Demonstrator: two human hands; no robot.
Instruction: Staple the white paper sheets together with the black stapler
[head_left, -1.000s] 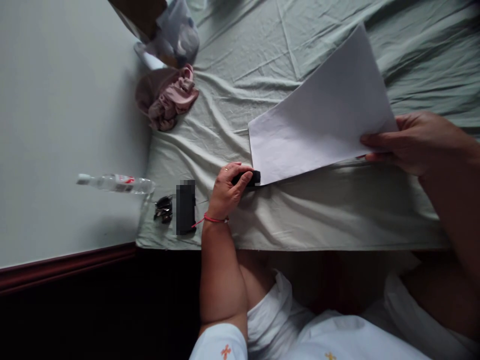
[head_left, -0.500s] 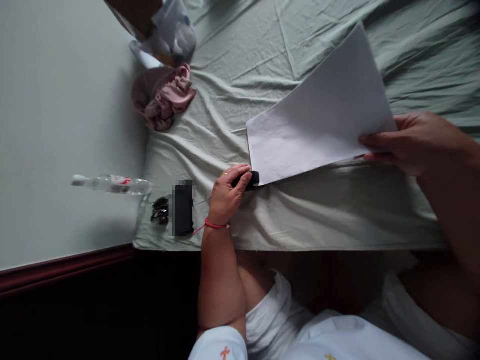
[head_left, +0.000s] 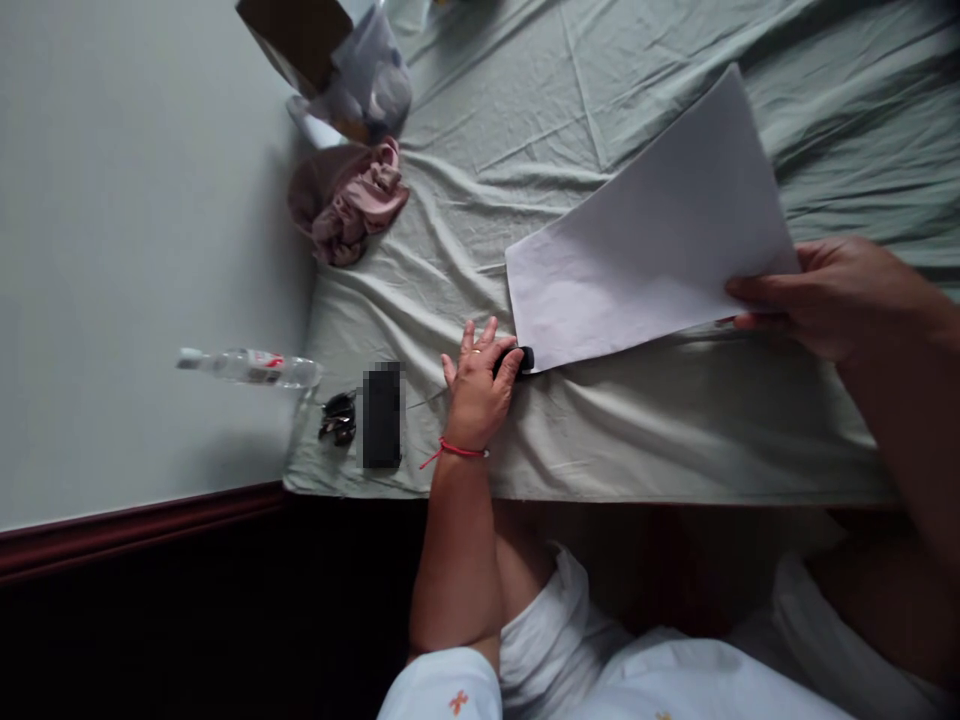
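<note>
My right hand pinches the right edge of a white sheet of paper, thumb on top and fingers beneath. The paper slants up to the right, its far right corner raised and its lower left corner down by the bed-like cloth surface. At that lower corner sits a small black stapler, mostly hidden by my left hand. The left thumb and nearest fingers lie around the stapler, while the other fingers spread out to the left. A red string bracelet circles my left wrist.
Left of my left hand lie a dark, pixelated rectangular object and a dark shiny bunch. A clear plastic bottle rests near the wall. Farther back are crumpled pink cloth, a plastic bag and a brown box.
Several fingers of my left hand have straightened and spread apart; earlier they were curled together over the stapler. The whole view has shifted slightly. My right hand keeps its pinch on the paper.
</note>
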